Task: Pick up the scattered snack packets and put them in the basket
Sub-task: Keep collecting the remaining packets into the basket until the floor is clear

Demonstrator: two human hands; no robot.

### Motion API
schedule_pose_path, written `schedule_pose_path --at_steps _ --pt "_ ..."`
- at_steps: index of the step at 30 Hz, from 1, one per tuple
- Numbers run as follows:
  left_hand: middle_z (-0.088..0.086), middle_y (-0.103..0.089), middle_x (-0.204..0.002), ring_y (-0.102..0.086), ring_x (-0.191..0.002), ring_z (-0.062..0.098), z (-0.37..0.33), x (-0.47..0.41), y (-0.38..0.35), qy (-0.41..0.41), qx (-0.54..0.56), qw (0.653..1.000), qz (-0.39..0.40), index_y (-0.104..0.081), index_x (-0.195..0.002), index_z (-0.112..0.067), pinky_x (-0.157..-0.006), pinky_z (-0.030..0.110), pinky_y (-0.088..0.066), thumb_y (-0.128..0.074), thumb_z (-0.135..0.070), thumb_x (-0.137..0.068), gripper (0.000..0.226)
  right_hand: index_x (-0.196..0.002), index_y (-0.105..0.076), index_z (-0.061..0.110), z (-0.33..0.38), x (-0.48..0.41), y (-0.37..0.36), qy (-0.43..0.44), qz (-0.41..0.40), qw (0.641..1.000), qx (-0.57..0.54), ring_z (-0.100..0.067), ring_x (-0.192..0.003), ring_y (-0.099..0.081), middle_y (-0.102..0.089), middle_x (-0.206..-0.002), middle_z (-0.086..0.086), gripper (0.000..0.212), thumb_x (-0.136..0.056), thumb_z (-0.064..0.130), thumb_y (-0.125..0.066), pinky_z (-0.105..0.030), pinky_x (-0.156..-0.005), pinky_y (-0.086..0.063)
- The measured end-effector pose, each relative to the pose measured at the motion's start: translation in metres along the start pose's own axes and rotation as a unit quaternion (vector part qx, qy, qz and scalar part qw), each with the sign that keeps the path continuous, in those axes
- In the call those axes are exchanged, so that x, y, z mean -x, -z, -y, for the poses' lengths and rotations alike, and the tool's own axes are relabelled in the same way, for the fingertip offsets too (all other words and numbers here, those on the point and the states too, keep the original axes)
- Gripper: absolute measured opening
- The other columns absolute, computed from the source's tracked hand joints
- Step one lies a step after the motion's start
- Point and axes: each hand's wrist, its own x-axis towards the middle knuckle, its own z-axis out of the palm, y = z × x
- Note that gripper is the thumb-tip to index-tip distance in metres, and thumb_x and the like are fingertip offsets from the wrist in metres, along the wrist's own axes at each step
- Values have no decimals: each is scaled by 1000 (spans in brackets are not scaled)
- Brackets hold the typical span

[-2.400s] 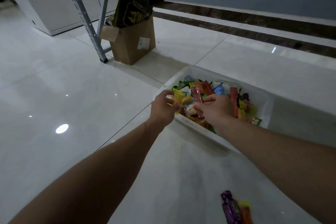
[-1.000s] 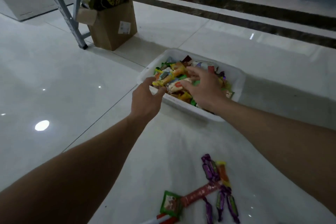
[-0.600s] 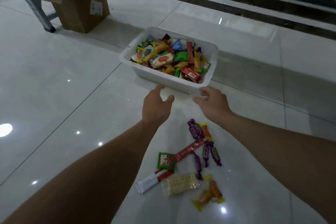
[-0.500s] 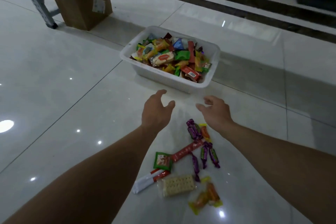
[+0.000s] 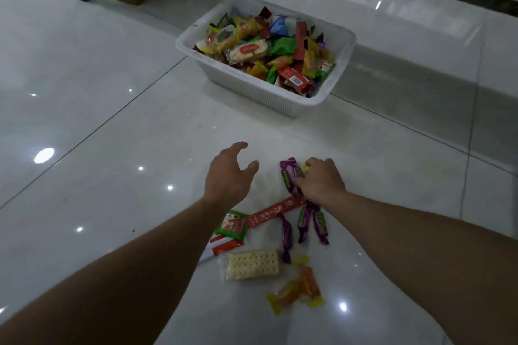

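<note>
Purple candies under right grip, closure unclear; left grip wide, apart.

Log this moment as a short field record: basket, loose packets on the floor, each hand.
basket: white basket on the tiled floor, heaped with mixed packets
loose packets: purple candies, red stick pack, green sachet, cracker pack, orange candies
left hand: left hand open, hovering, holding nothing
right hand: right hand fingers down on the purple candies, grip not settled
task state: packets remain on floor
</note>
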Motion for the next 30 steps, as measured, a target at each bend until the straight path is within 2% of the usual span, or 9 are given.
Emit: schedule_pose_path --at_steps 4,7,10,15,19,22,24,27,30 --pt "3 -48 -142 -49 -125 23 6 1 -6 15 -18 1000 0 -45 -138 -25 -104 43 -43 -61 -37 -91 52 -124 -53 10 4 -9 1 26 27 999 7 -34 -114 -49 -38 -128 -16 47 -84 33 -64 -39 -96 -46" --pt "4 -50 -141 -50 -124 24 5 0 -15 26 -22 999 2 -46 -138 -25 -102 44 -45 -62 -36 -90 51 -112 -49 8 5 -10 3 52 44 996 58 -36 -105 -51 -40 -120 -17 42 -79 24 -69 -35 -82 -47" --pt "5 -51 -138 -52 -121 23 1 0 -26 20 -26 999 19 -46 -137 -24 -101 42 -46 -63 -34 -90 52 -113 -48 4 -1 -9 5 73 41 994 71 -34 -100 -53 -45 -118 -19 36 -83 16 -65 -31 -73 -41" --pt "9 -52 -131 -52 -116 24 -9 -8 -47 16 -59 997 52 -46 -138 -26 -99 40 -46 -68 -34 -85 58 -95 -54 7 -12 -16 17 31 -27 995 -89 -28 -81 -55 -60 -100 -15 17 -83 13 -64 -29 -63 -39" --pt "11 -47 -124 -46 -116 27 -17 -14 -66 1 -109 990 89 -45 -137 -26 -95 41 -47 -69 -35 -84 59 -99 -61 9 -15 -16 25 32 -45 982 -182 -26 -81 -60 -63 -92 -10 18 -81 8 -66 -32 -69 -50" --pt "13 -48 -116 -52 -106 31 -20 -16 -77 -27 -136 984 115 -53 -128 -20 -88 38 -49 -63 -16 -86 43 -101 -61 10 -15 -10 29 49 -45 981 -182 -21 -77 -55 -59 -89 -5 20 -82 6 -64 -27 -64 -43" --pt "14 -55 -106 -57 -94 29 -22 -16 -79 -44 -139 982 122 -58 -116 -14 -75 29 -46 -57 -3 -85 33 -102 -62 10 -17 -7 31 49 -48 979 -190 -23 -79 -60 -61 -89 -6 21 -82 7 -64 -31 -67 -49" --pt "13 -62 -93 -54 -76 20 -22 -13 -75 -48 -113 985 119 -58 -107 -11 -64 24 -39 -54 4 -84 28 -101 -63 10 -20 -1 37 38 -55 978 -197 -26 -83 -63 -59 -86 -3 21 -81 6 -65 -40 -77 -55" --pt "12 -64 -94 -59 -73 22 -24 -10 -64 -22 -33 995 91 -58 -109 -13 -60 27 -49 -56 6 -85 31 -102 -63 10 -21 4 45 32 -63 976 -204 -28 -82 -65 -59 -85 -3 21 -82 6 -65 -42 -78 -56"
